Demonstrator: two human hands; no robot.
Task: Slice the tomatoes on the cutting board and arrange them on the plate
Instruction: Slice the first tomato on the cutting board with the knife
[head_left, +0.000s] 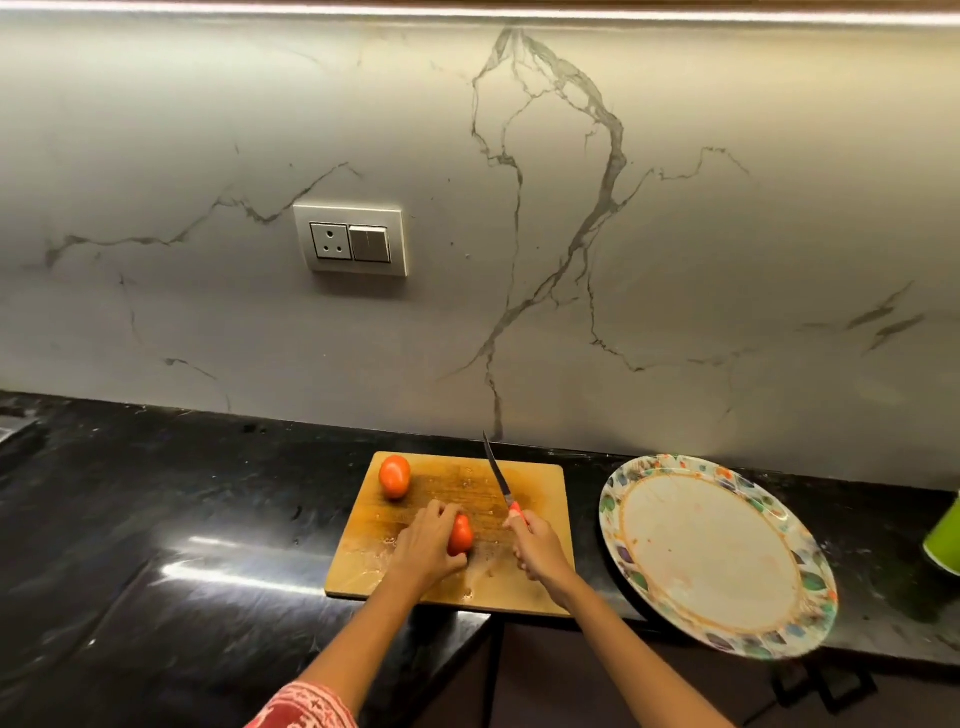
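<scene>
Two tomatoes are sitting on the cutting board (540, 480).
Left hand (428, 545) is gripping the near tomato (460, 535); right hand (540, 551) is holding the knife (500, 480) up.

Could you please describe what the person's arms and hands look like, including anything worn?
Both forearms are bare. The left hand and right hand wear no gloves, and no rings or watch are visible. A red sleeve with a white pattern shows on the left arm, at the frame's lower edge.

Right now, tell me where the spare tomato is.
The spare tomato sits untouched at the cutting board's far left corner, beyond the left hand.
</scene>
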